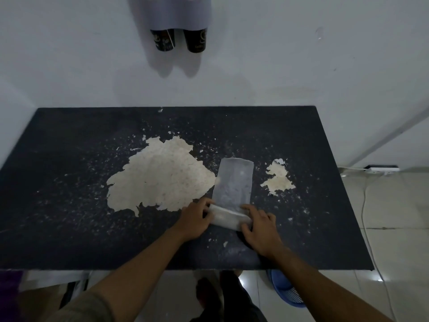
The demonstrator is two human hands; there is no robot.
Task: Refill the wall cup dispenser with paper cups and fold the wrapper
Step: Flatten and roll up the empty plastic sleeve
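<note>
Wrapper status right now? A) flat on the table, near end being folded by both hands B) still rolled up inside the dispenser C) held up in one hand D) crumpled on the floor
A: the wrapper lies flat on the table, with the left hand and right hand gripping its folded near end.

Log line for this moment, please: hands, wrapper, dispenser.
left hand: holds wrapper's rolled near end | right hand: holds same end | plastic wrapper: far part flat on table | wall cup dispenser: two dark cups showing
</note>
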